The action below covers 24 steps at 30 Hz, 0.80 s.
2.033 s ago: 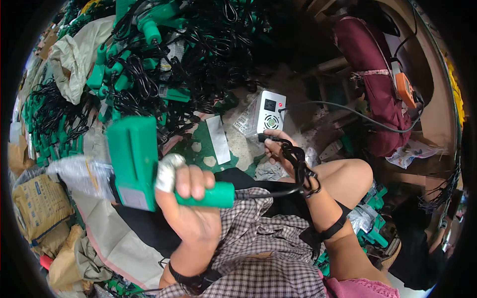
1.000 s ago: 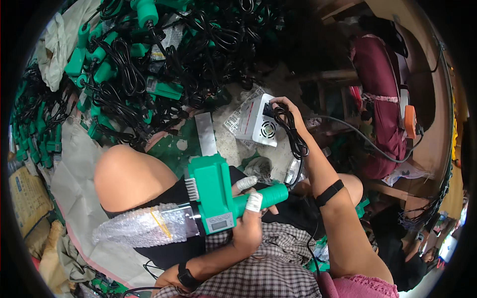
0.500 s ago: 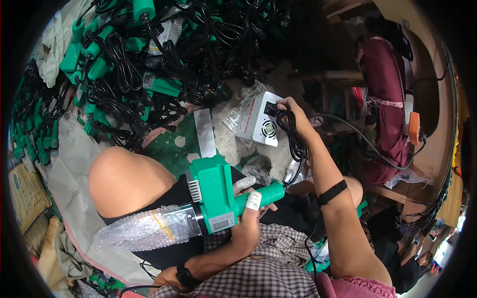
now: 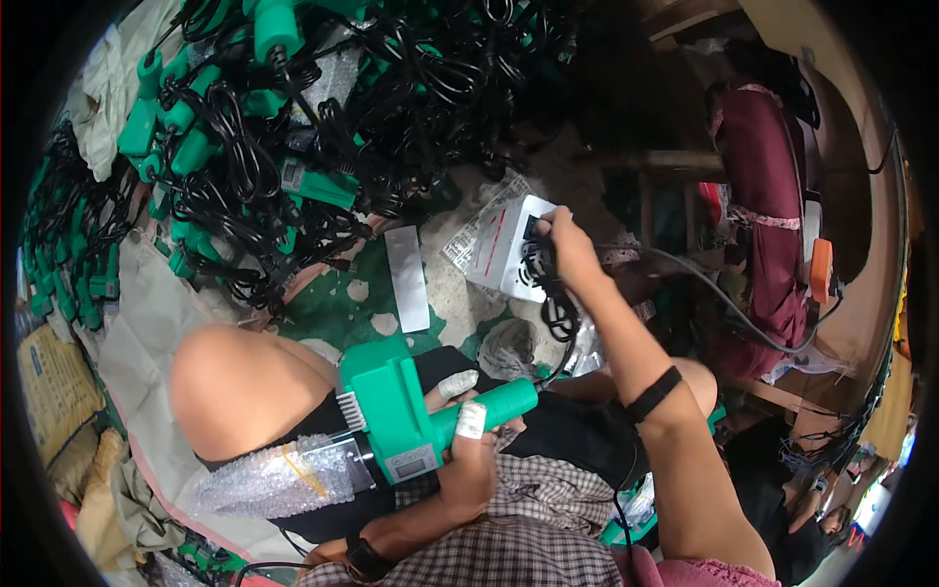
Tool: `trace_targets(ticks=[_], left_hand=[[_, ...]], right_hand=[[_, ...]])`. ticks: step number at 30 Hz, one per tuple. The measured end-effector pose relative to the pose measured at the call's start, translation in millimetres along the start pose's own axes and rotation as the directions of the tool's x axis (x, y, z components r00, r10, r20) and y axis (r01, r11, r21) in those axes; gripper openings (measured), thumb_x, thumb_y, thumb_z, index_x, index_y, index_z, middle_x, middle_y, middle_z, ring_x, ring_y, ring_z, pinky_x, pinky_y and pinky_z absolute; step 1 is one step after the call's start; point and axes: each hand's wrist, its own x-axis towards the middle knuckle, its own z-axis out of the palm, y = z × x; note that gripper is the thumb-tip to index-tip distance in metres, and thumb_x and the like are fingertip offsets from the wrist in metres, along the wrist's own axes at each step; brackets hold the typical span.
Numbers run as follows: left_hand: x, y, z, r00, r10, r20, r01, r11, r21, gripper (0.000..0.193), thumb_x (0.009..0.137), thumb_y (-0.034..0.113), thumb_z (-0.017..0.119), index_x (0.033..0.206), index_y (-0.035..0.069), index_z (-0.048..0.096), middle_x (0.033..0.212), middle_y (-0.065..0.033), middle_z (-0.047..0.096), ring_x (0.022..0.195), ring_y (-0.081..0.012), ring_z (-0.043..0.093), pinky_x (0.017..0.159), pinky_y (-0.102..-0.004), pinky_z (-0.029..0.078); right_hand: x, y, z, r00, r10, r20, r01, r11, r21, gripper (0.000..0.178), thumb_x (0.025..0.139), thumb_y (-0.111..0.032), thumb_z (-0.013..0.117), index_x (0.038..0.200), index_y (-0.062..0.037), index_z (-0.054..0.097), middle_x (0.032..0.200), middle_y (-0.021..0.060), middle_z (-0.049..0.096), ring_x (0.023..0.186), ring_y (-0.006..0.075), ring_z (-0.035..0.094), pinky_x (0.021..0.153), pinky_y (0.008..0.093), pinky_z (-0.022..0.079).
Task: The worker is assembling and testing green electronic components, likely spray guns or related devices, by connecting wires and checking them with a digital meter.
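My left hand (image 4: 468, 470), with white tape on two of its digits, is closed round the handle of a green handheld electric tool (image 4: 386, 401). The tool has a small display and buttons on its body. Bubble wrap (image 4: 279, 476) covers its front end, which points left over my lap. A black cord leaves the handle's rear. My right hand (image 4: 572, 249) reaches forward and grips a black plug (image 4: 535, 230) at the socket of a white box (image 4: 497, 245) with a round fan grille. The coiled black cord (image 4: 559, 315) hangs below that hand. My fingers partly hide the plug.
A large heap of similar green tools (image 4: 323, 183) with bundled black cords lies ahead and left. A white strip (image 4: 407, 279) rests on the floor beside a crumpled plastic bag (image 4: 507, 347). To the right, a grey cable (image 4: 724, 289) passes a maroon cloth-covered object (image 4: 753, 215).
The green tool and my left hand have shifted left and slightly down. My right hand has moved slightly down and still grips the plug; the white box appears more turned.
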Motion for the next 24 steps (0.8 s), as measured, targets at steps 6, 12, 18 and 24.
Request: trace_targets(ticks=[6,12,18,24], left_hand=[[14,0,0,0.991,0.090,-0.096,-0.072,0.982,0.173,0.034,0.097,0.023,0.047,0.124,0.004,0.042,0.091,-0.0115,0.050,0.070,-0.0252,0.055,0.068,-0.0419,0.053],[16,-4,-3,0.965,-0.002,-0.262,-0.029,0.993,-0.117,0.033,0.098,0.026,0.045,0.124,0.006,0.042,0.089,-0.0098,0.052,0.071,-0.0186,0.050,0.067,-0.0411,0.052],[11,6,-3,0.984,0.011,-0.177,-0.041,0.985,-0.166,0.031,0.098,0.023,0.046,0.123,0.006,0.043,0.089,-0.0101,0.051,0.071,-0.0181,0.050,0.066,-0.0381,0.053],[1,2,5,0.991,-0.012,-0.135,-0.013,0.983,-0.182,0.034,0.098,0.033,0.052,0.121,0.008,0.048,0.085,-0.0033,0.056,0.068,-0.0127,0.050,0.066,-0.0346,0.052]], right_hand=[[-1,-10,23,0.989,0.015,-0.148,-0.036,0.989,-0.143,0.016,0.091,-0.009,0.046,0.103,-0.0007,0.042,0.091,0.0277,0.063,0.085,0.0451,0.063,0.074,0.0511,0.048],[5,-1,13,0.995,0.071,-0.063,-0.074,0.996,-0.042,0.023,0.085,-0.005,0.047,0.107,-0.0010,0.043,0.089,0.0267,0.064,0.084,0.0452,0.063,0.075,0.0527,0.048],[7,-9,20,0.998,0.055,0.013,-0.049,0.956,-0.289,0.023,0.084,-0.004,0.050,0.103,0.0001,0.037,0.089,0.0279,0.063,0.082,0.0440,0.065,0.069,0.0507,0.053],[-4,5,3,0.996,0.083,0.020,-0.081,0.994,-0.079,0.044,0.085,-0.007,0.054,0.121,0.0029,0.031,0.092,0.0315,0.063,0.085,0.0471,0.063,0.074,0.0516,0.051]])
